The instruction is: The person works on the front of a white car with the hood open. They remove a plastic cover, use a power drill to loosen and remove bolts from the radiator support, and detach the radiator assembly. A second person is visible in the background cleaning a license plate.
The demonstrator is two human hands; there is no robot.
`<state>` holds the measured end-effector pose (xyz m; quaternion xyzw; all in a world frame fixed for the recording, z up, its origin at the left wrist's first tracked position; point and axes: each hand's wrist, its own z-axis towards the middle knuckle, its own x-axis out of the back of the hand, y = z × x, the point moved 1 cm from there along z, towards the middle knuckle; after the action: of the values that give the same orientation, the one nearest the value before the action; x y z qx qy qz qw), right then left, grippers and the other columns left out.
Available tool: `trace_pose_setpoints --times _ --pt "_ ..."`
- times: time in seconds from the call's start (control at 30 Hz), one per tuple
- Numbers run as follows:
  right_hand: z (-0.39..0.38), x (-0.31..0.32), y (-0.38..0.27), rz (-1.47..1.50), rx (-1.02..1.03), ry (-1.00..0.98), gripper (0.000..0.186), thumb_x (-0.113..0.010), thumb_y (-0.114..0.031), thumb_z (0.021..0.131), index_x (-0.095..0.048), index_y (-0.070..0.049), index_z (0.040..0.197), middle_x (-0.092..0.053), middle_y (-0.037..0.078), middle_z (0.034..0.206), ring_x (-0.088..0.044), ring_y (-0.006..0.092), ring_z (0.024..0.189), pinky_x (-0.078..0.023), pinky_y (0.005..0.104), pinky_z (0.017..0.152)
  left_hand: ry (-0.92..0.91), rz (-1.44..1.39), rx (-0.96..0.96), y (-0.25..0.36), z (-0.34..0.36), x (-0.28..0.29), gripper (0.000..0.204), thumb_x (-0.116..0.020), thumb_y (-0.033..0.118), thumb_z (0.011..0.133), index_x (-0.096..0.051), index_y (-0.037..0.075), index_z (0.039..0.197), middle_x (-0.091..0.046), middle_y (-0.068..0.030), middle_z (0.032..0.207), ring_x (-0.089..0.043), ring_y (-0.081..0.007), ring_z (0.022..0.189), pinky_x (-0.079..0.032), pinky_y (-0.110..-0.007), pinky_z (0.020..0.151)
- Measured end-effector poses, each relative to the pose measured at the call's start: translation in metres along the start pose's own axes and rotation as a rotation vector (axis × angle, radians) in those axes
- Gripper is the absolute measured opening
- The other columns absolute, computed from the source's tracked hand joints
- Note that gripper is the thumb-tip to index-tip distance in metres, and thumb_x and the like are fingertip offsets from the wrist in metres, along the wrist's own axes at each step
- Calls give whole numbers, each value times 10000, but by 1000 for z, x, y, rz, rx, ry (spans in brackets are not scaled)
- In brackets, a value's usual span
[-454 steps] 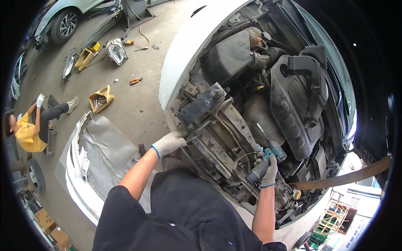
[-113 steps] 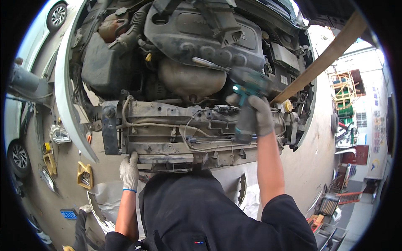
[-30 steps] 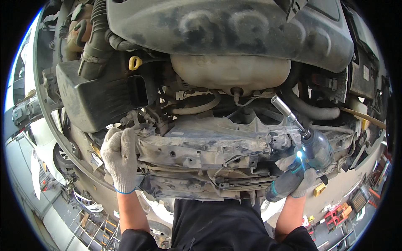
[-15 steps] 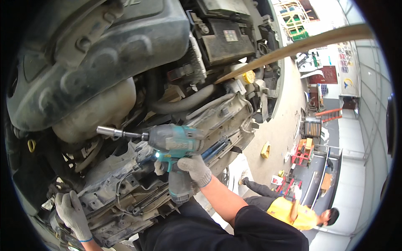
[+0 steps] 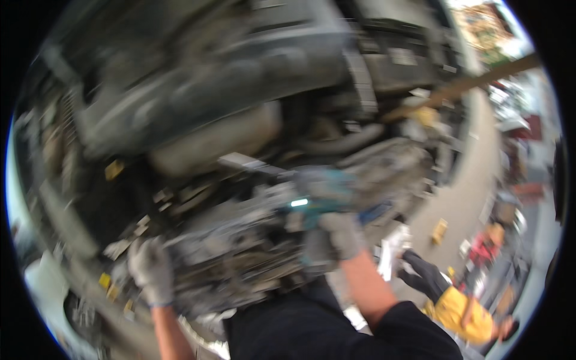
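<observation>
The picture is smeared by motion. My right hand (image 5: 343, 235), in a light knit glove, grips the handle of a teal and black cordless impact wrench (image 5: 327, 186). A bright lamp shines on the tool, and a long silver socket (image 5: 243, 162) points left from its nose. The wrench is over the car's front crossmember (image 5: 240, 216), below the engine. My left hand (image 5: 151, 271), also gloved, is at the left end of that crossmember. Its fingers are too blurred to show whether they hold anything.
The dark engine cover (image 5: 228, 90) fills the upper middle, with the battery (image 5: 399, 66) to its right. A wooden prop (image 5: 462, 90) slants across at upper right. A person in a yellow shirt (image 5: 462, 315) is at lower right, beyond a small yellow object (image 5: 440, 231) on the floor.
The view has swung, so the engine bay, the wrench and both my hands appear farther right. The wrench stays in my right hand. More floor shows at lower left.
</observation>
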<state>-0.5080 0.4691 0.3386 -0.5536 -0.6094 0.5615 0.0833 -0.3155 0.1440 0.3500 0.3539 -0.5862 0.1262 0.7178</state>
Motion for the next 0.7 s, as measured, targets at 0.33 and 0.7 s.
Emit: trace_pose_setpoints --times 0.33,0.7 --pt "-13 12 8 -168 -54 222 737 -708 -592 815 -620 96 1065 -673 181 892 -655 293 772 -542 436 786 -110 -225 228 -22 -79 64 132 -634 39 874 -660 8 748 -579 -130 679 -572 -298 642 -458 -385 609" --pt "-19 29 10 -188 -88 239 894 -701 -641 791 -475 41 1323 -677 165 877 -651 292 724 -555 471 785 -474 -296 1175 -53 -233 68 348 -621 290 948 -718 -27 840 -656 -86 717 -580 -139 685 -466 -322 647"
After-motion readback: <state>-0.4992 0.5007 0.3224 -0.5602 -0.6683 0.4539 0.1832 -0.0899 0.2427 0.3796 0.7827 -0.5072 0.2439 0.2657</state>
